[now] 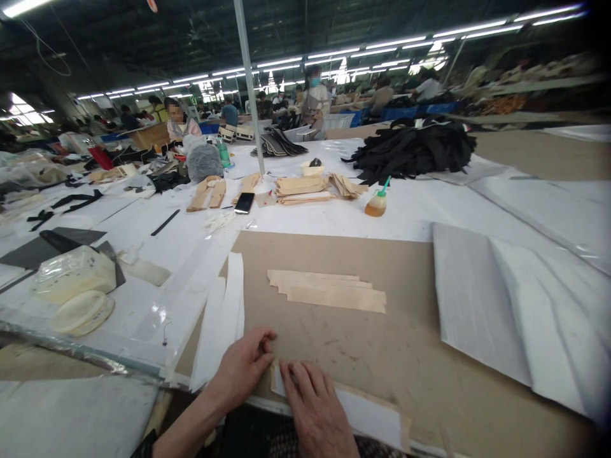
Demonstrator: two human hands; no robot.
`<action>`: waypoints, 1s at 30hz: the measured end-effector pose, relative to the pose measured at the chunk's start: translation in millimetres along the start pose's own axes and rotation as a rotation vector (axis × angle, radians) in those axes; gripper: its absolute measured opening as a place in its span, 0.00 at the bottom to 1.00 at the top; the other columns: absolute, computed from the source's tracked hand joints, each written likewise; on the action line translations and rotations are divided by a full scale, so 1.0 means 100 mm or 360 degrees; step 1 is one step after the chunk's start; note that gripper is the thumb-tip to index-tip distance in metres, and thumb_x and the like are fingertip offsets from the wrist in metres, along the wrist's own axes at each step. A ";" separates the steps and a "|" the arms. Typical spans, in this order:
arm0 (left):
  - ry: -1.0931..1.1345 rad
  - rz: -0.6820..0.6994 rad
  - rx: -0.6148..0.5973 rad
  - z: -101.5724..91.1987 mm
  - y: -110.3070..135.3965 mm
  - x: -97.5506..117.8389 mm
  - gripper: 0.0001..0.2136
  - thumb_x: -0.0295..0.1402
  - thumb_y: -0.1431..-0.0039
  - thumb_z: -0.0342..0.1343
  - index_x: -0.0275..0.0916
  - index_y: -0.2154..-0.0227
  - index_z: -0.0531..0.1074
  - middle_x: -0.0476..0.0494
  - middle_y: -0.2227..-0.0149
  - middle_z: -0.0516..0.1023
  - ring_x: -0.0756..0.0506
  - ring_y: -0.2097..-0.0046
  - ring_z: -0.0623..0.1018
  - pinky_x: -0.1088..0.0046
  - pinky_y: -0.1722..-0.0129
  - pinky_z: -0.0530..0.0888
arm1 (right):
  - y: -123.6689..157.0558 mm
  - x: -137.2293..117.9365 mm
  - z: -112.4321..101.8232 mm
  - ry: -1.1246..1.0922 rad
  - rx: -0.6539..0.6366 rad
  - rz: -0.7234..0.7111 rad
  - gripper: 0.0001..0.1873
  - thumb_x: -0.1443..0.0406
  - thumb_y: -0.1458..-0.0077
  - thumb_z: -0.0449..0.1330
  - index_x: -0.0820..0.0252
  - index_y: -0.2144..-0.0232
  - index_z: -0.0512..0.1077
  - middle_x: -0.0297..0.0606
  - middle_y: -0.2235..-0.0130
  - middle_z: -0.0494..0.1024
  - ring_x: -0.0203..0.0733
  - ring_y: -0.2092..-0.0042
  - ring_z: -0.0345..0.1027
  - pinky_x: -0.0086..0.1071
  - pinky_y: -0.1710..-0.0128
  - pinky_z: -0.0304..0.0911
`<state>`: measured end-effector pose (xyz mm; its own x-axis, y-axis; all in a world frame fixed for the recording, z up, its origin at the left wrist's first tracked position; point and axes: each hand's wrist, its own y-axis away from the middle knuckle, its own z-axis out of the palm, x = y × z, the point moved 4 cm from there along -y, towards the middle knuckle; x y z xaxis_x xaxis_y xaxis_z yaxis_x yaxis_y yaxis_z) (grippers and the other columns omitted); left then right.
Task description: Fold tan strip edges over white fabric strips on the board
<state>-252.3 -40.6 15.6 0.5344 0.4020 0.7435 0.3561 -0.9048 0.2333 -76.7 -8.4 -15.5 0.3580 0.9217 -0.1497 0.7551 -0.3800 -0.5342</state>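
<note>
A white strip (367, 413) lies over a slightly wider tan strip (405, 425) at the front edge of a brown board. My right hand (315, 404) presses down on it with its fingers stretched out. At the strip's left end is my left hand (248, 362), fingers curled in and thumb close to the strip's corner. What those curled fingers hold, if anything, is hidden. Farther up the board, several tan strips (329, 291) lie overlapped. Long white strips (224, 318) rest along the board's left side.
The brown board (410, 331) covers the table before me. Large white sheets (482, 299) lie on its right. A tub (76, 273) and a lid (83, 312) sit at left. Behind are a phone (244, 203), a glue bottle (376, 203), black strips (415, 149) and a pole (248, 83).
</note>
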 end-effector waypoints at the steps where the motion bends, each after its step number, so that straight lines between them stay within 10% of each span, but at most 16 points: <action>1: -0.0003 0.0000 0.0002 0.01 0.01 0.00 0.17 0.30 0.44 0.52 0.43 0.51 0.72 0.51 0.61 0.76 0.47 0.64 0.74 0.73 0.60 0.69 | -0.01 -0.01 -0.01 -0.0002 0.0036 0.0000 0.28 0.68 0.48 0.58 0.65 0.43 0.71 0.47 0.52 0.77 0.54 0.51 0.64 0.46 0.49 0.62; 9: -0.0037 0.0015 -0.0005 0.07 0.01 -0.12 0.17 0.36 0.40 0.51 0.42 0.49 0.70 0.50 0.60 0.76 0.47 0.67 0.74 0.70 0.62 0.70 | 0.12 0.03 -0.04 0.0075 0.0008 0.0024 0.24 0.65 0.42 0.59 0.70 0.44 0.70 0.47 0.52 0.76 0.52 0.50 0.64 0.42 0.49 0.66; 21: -0.0021 0.0004 -0.0002 0.08 0.00 -0.11 0.16 0.38 0.40 0.52 0.42 0.51 0.69 0.50 0.60 0.76 0.46 0.66 0.74 0.70 0.61 0.70 | 0.81 0.70 -0.63 0.0333 -0.0133 0.0136 0.28 0.74 0.48 0.55 0.65 0.44 0.70 0.44 0.49 0.77 0.52 0.47 0.67 0.40 0.50 0.71; 30: -0.0620 0.0196 0.0284 0.09 0.13 0.06 0.17 0.29 0.36 0.47 0.40 0.45 0.66 0.43 0.50 0.75 0.43 0.56 0.78 0.67 0.57 0.73 | 0.93 0.78 -0.99 0.0259 -0.0215 0.0129 0.28 0.67 0.49 0.58 0.64 0.44 0.71 0.43 0.48 0.78 0.51 0.46 0.66 0.47 0.39 0.53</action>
<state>-237.7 -48.9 17.5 0.8177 0.3467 0.4595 0.3802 -0.9247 0.0210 76.1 20.7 5.2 0.4963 0.8670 -0.0455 0.7829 -0.4696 -0.4082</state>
